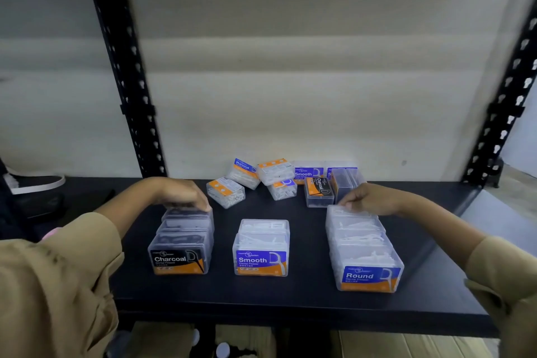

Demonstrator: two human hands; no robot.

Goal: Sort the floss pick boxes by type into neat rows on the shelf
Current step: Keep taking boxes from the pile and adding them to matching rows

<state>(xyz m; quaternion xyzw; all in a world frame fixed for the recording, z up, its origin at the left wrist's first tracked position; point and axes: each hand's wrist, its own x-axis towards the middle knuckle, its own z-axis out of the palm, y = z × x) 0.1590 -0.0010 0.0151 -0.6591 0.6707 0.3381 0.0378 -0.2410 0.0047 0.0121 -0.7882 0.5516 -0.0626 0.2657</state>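
Observation:
Three rows of clear floss pick boxes run front to back on the black shelf (pixel 290 296). The Charcoal row (pixel 180 256) is at the left, and my left hand (pixel 181 193) curls over the top of its rearmost box (pixel 186 213). A shorter Smooth row (pixel 261 253) stands in the middle, untouched. On the right is the longer Round row (pixel 367 267); my right hand (pixel 367 199) pinches the top back edge of its rearmost box (pixel 345 213). Behind the rows lies a loose pile of mixed boxes (pixel 276 176), some tipped over, among them a Charcoal box (pixel 318 192) and a Smooth box (pixel 308 174).
Black perforated rack posts rise at the back left (pixel 128 96) and the right (pixel 505 102), with a pale wall behind. Cardboard cartons (pixel 406 346) sit under the shelf. A white-rimmed dark object (pixel 37 183) lies on the neighbouring shelf to the left.

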